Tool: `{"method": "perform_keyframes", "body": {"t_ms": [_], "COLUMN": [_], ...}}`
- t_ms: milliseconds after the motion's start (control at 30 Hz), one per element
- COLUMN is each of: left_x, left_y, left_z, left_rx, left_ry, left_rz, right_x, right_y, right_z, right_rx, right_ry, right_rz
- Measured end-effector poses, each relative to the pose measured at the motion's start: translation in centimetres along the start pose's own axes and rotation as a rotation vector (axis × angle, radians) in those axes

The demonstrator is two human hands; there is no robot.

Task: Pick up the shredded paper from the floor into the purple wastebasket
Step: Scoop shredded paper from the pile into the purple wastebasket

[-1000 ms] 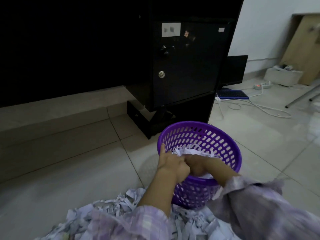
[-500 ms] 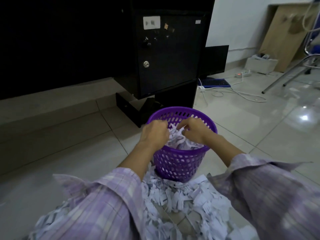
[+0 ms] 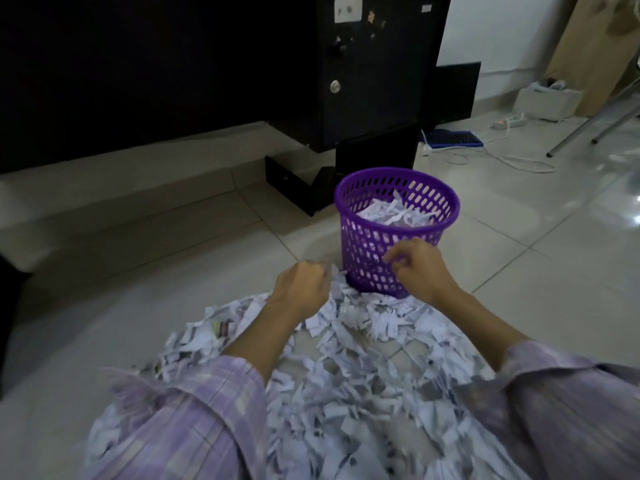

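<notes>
Shredded paper [image 3: 346, 393] lies in a broad heap on the tiled floor [image 3: 156, 278], running from the near edge of the view up to the foot of the purple wastebasket [image 3: 367, 247]; more strips fill the basket to just below its rim. Left hand [image 3: 299, 287] hangs over the far left part of the heap, fingers curled under toward the strips; whether they grip any cannot be told, as the knuckles hide them. Right hand [image 3: 420, 268] sits in front of the basket's lower wall, fingers loosely bent with thumb and forefinger apart, nothing visibly held; contact with the mesh cannot be confirmed. Both forearms emerge from lilac checked sleeves [image 3: 194, 420]. Behind the basket stands a black cabinet [image 3: 374, 71] with a round lock and a white label, its print too blurred to read. Further right on the floor lie a blue keyboard [image 3: 453, 138], a white cable [image 3: 519, 162] and a power strip [image 3: 509, 123].
</notes>
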State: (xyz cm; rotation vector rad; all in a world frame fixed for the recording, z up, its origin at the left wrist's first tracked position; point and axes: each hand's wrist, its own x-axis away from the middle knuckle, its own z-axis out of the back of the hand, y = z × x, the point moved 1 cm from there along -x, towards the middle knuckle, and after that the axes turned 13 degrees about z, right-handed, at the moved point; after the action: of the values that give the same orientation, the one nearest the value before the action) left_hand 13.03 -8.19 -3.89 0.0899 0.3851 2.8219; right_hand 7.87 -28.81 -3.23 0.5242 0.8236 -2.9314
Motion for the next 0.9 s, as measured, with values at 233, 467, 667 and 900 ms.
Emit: {"method": "perform_keyframes", "body": {"t_ms": [233,467,667,900], "left_x": [6.7,11.5,14.4,15.9], "left_y": [-4.7,-9.7,-13.2,-12.8], "left_z": [-6.2,-11.1,-12.7,-13.0], "left_rx": [-0.018,-0.044,-0.003,-0.072], "left_ry": [-0.224,-0.381,-0.514,-0.671], "left_rz": [0.075,0.126,0.166,0.083], "right_x": [7.6,13.4,16.4,17.1], "right_y": [-0.3,-1.6,-2.8,-3.7], "right_z": [-7.7,-13.3,-16.5,-16.9], "right_rx": [0.019,0.103,0.184,0.107], "right_ry": [-0.492,-0.992,-0.923,-0.706], "right_rz": [-0.128,-0.199,-0.109,-0.13]}}
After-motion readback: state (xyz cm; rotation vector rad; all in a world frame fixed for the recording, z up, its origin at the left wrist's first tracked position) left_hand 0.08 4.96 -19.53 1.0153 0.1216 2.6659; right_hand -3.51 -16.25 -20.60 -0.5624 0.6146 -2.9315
